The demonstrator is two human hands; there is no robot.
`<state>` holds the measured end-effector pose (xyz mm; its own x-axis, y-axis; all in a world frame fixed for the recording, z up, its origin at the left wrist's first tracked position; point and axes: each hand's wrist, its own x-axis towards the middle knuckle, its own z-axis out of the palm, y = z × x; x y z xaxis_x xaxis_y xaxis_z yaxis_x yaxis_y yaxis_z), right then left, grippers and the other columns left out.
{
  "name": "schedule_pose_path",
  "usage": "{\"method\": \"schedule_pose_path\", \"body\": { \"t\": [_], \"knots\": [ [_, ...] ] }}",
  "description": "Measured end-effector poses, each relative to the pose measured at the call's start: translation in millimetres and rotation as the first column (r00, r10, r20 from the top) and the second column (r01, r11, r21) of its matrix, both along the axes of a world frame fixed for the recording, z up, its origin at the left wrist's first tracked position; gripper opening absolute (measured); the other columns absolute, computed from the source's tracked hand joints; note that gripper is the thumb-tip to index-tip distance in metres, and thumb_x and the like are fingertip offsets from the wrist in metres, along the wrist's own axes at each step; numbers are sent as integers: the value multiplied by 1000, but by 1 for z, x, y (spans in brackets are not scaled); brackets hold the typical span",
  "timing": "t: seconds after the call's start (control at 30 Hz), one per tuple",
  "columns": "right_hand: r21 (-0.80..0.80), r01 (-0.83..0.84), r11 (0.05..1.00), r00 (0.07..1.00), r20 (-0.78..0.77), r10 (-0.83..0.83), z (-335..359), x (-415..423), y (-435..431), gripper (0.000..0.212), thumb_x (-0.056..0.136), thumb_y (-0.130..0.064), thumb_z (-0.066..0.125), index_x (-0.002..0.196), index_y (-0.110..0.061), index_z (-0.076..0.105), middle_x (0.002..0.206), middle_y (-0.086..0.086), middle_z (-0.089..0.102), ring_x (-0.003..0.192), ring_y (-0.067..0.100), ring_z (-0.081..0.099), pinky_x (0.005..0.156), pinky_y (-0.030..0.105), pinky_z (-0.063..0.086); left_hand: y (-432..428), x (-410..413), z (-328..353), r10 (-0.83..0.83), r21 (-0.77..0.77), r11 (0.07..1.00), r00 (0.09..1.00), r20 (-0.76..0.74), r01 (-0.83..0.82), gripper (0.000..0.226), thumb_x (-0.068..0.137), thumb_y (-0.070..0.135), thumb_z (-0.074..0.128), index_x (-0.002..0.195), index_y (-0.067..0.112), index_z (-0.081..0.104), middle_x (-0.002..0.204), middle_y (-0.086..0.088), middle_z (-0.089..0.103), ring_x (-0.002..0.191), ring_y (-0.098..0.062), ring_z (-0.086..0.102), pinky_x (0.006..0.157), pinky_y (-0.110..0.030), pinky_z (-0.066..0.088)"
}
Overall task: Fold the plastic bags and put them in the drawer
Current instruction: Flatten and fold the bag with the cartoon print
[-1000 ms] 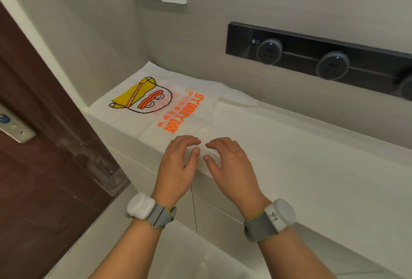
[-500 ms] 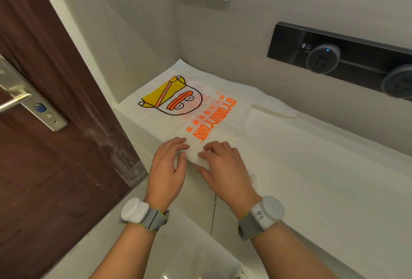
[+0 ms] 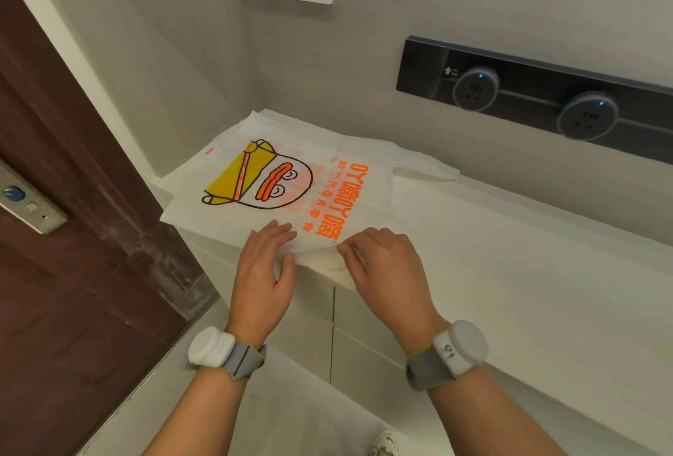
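We find open counter [image 3: 510, 258] to the right of the plastic bag [image 3: 327, 149]; the wall [image 3: 364, 65] with its socket rail [image 3: 530, 100] closes the back, and the door [image 3: 73, 291] crowds the left.

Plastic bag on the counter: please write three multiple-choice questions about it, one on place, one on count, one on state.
1. Where does the plastic bag lie? A. in a drawer B. on the white counter C. on the floor
2. How many round sockets sit on the dark wall rail? A. one B. two C. four
3. How is the bag? A. rolled up B. folded small C. spread out, print upward
Answers: 1 B, it lies on the counter by the wall; 2 B, two show on the rail; 3 C, its print faces up while left hand and right hand pinch its near edge.
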<state>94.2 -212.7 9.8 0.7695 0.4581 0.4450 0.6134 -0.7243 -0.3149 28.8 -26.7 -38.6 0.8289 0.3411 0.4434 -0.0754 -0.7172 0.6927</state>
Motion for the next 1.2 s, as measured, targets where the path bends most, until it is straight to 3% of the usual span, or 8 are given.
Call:
{"method": "schedule_pose_path", "body": {
  "t": [0.33, 0.57, 0.8, 0.97, 1.2],
  "knots": [
    [46, 160, 986, 986, -50, -157, 4, -29, -75, 23, 91, -31, 52, 95, -22, 73, 88, -8, 70, 78, 15, 61, 75, 33, 44, -58, -3, -6, -191, 15, 981, 981, -14, 191, 36, 97, 28, 43, 123, 16, 64, 135, 4, 60, 138, -9, 43, 124, -42, 21],
    [31, 283, 959, 956, -92, -279, -2, -53, -142, 28, 87, -31, 49, 96, -23, 74, 92, -8, 70, 79, 14, 62, 79, 36, 45, -120, -8, -10, -314, 66, 947, 949, 0, 313, 33, 96, 25, 46, 118, 13, 68, 131, 1, 63, 133, -13, 49, 119, -47, 29],
    [15, 367, 930, 924, -118, -363, -3, -76, -217, 34, 85, -33, 44, 97, -24, 75, 95, -10, 71, 78, 12, 62, 81, 34, 43, -192, -19, -5, -379, 100, 920, 925, -15, 379, 33, 96, 28, 48, 119, 13, 67, 130, 3, 61, 129, -6, 46, 115, -46, 35],
    [9, 424, 905, 897, -143, -419, -4, -94, -266, 32, 85, -33, 46, 98, -24, 75, 97, -10, 70, 81, 13, 62, 83, 35, 43, -236, -31, -1, -421, 109, 899, 906, -48, 424, 34, 96, 28, 48, 123, 14, 65, 131, 3, 60, 128, -11, 49, 110, -50, 41],
    [11, 474, 880, 873, -131, -469, -11, -113, -310, 28, 83, -30, 50, 96, -23, 74, 96, -9, 70, 83, 15, 62, 84, 35, 42, -279, -46, 1, -464, 146, 871, 883, -74, 470, 36, 97, 28, 47, 127, 16, 63, 134, 4, 58, 132, -5, 44, 120, -37, 28]
  ]
}}
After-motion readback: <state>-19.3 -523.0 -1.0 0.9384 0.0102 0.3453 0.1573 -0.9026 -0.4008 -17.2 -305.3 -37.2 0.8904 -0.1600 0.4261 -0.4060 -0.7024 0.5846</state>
